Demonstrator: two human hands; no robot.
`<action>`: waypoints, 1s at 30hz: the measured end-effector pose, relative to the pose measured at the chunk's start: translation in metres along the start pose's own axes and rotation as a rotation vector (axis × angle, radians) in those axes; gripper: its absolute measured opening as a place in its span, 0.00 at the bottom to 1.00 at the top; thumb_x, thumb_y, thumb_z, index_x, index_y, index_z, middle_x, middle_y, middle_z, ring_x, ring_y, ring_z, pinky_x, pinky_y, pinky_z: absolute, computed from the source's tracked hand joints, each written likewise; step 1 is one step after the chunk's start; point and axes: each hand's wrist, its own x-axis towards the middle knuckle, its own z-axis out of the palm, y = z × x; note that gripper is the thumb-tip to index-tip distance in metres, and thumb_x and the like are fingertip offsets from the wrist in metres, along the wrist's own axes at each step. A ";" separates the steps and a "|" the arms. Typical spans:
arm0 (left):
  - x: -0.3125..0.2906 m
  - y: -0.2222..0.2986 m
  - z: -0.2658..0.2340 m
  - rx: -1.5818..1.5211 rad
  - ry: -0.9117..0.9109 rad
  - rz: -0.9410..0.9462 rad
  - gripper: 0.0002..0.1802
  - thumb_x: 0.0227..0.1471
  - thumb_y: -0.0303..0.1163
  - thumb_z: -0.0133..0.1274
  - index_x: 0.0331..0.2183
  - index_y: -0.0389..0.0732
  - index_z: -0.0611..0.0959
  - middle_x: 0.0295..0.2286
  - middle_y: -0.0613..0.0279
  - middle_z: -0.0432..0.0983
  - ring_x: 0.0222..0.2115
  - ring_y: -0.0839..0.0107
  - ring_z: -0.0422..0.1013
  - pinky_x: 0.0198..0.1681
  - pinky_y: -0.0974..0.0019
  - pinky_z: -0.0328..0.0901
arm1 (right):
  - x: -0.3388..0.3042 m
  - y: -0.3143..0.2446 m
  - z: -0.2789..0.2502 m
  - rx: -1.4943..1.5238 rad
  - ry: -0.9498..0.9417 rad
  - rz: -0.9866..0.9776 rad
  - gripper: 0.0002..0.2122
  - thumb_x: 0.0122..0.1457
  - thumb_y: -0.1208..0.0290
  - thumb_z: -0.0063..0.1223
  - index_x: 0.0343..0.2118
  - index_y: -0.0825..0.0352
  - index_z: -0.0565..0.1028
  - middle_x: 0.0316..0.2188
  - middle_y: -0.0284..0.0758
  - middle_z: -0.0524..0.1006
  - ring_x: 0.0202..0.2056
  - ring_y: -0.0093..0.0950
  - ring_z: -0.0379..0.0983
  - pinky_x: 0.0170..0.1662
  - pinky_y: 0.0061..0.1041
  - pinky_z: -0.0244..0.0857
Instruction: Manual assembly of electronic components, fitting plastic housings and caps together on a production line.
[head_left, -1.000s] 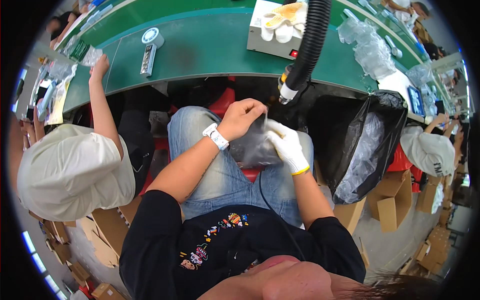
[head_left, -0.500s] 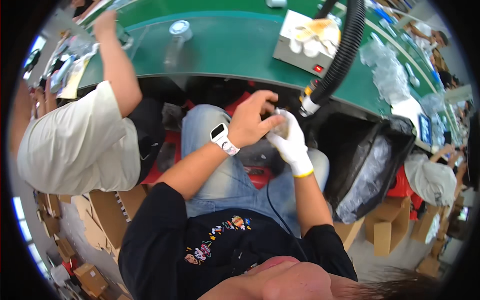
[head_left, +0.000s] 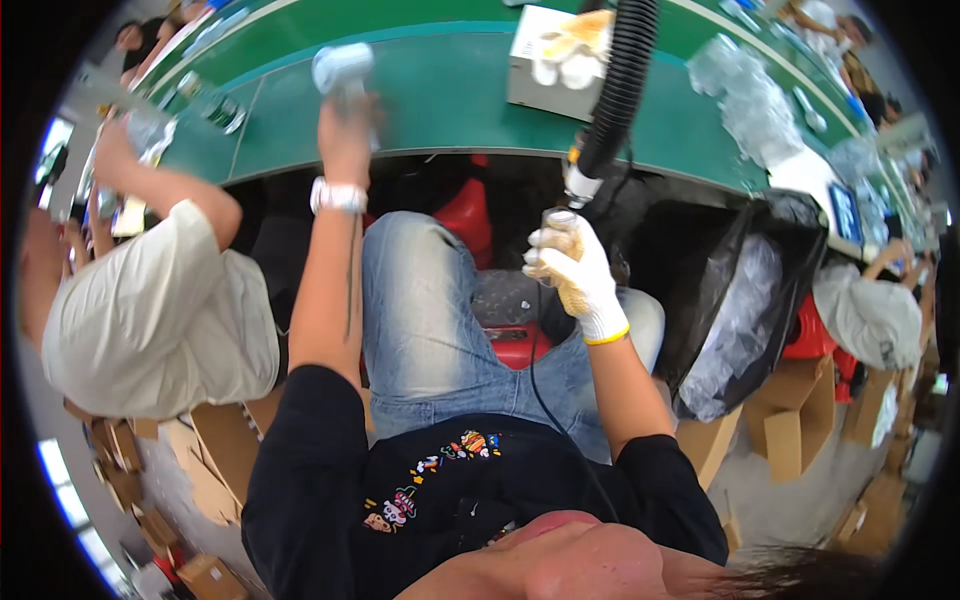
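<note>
My left hand (head_left: 346, 140) is bare, with a white watch on the wrist. It reaches forward over the green worktable (head_left: 440, 100) and is smeared by motion. Just beyond its fingers is a pale, blurred round container (head_left: 343, 68); whether the fingers grip it is unclear. My right hand (head_left: 582, 268), in a white glove with a yellow cuff, is closed round a small clear cylindrical piece (head_left: 560, 222) above my lap. Close above that piece hangs the white tip (head_left: 581, 187) of a black ribbed hose (head_left: 626, 80).
On the table, a grey box (head_left: 545, 85) carries work gloves (head_left: 575, 50). Clear plastic wrap (head_left: 745, 105) lies farther right. A black bag (head_left: 715, 310) with clear plastic stands beside my right knee. At left, a co-worker's arm (head_left: 165, 180) reaches past a clear bottle (head_left: 212, 105).
My left hand has left my right hand and moved forward and left to the table. My right hand keeps hold of the clear piece. The co-worker's arm has shifted left.
</note>
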 end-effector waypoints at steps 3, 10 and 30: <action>-0.096 0.022 0.063 -0.724 -0.277 -0.460 0.16 0.69 0.34 0.49 0.55 0.42 0.72 0.49 0.51 0.80 0.48 0.54 0.79 0.49 0.48 0.74 | -0.004 0.002 -0.014 0.065 -0.014 -0.035 0.25 0.59 0.80 0.61 0.59 0.63 0.66 0.43 0.41 0.79 0.40 0.31 0.79 0.42 0.32 0.77; -0.191 0.024 0.111 -0.883 -0.354 -0.798 0.17 0.69 0.31 0.48 0.57 0.44 0.69 0.58 0.49 0.73 0.57 0.50 0.73 0.58 0.41 0.70 | -0.027 -0.016 -0.008 0.270 0.317 -0.210 0.22 0.59 0.83 0.61 0.55 0.63 0.69 0.48 0.43 0.78 0.47 0.36 0.78 0.52 0.38 0.77; -0.174 0.009 0.087 -0.939 -0.455 -0.895 0.15 0.70 0.38 0.50 0.52 0.45 0.68 0.57 0.47 0.74 0.55 0.53 0.75 0.55 0.46 0.74 | -0.053 -0.015 0.008 -1.076 -0.053 -0.845 0.11 0.46 0.84 0.72 0.33 0.63 0.84 0.47 0.47 0.82 0.45 0.42 0.83 0.50 0.33 0.76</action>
